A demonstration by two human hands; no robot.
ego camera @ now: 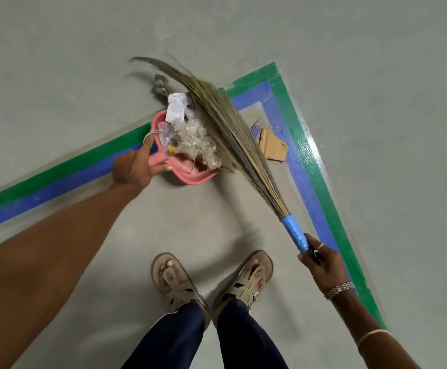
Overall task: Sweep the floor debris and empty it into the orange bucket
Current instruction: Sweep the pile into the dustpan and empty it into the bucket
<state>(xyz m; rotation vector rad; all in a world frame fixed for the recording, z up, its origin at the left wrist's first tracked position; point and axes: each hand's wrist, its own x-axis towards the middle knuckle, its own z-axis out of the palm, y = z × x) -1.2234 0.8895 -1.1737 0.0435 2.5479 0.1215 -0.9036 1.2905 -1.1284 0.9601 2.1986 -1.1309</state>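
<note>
My left hand (133, 166) grips the handle of a pink dustpan (190, 177) resting on the grey floor. The pan holds crumpled white paper (176, 106), a clear plastic wad (195, 139) and small wrappers. My right hand (320, 265) holds the blue handle (295, 231) of a grass broom, whose bristles (225, 121) lie across the pan's right side and over the debris. A grey scrap (160, 86) lies just beyond the pan. A piece of brown cardboard (273, 146) lies on the floor right of the bristles. No orange bucket is in view.
Green and blue tape lines (304, 166) mark a corner on the floor around the pan and cardboard. My two sandalled feet (211, 283) stand just behind the pan.
</note>
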